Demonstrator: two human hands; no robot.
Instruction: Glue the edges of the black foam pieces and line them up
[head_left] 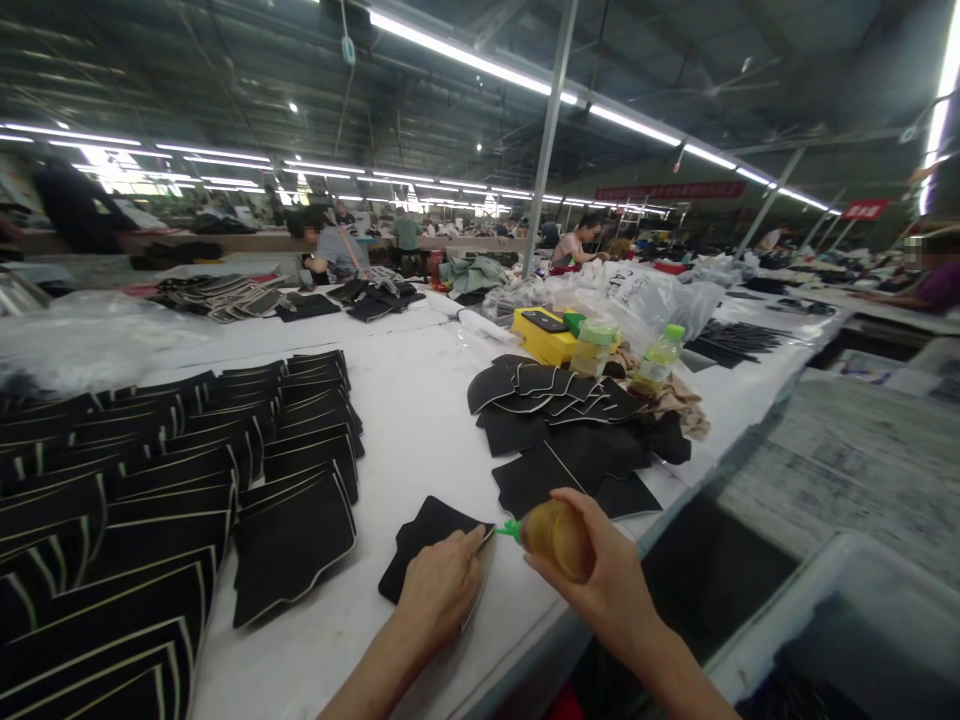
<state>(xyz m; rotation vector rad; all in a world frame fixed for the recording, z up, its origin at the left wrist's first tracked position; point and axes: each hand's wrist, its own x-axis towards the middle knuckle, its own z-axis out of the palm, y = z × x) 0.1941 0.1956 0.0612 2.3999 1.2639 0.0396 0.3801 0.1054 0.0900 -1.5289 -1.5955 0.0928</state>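
Long white factory table [420, 420] — left hand [439, 590] is pressing flat on a black fabric piece [420, 545], right hand [607, 580] is gripping an amber squeeze bottle [556, 538] — green nozzle at the piece's edge.

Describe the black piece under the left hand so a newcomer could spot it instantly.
On the long white table, look at the near edge, between the overlapping rows of black pieces and the loose black pile. The single black piece lies alone there, pinned flat by the left hand.

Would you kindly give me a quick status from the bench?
Left hand flat on black fabric piece. Right hand grips glue bottle, nozzle at piece's edge. Nothing in the way.
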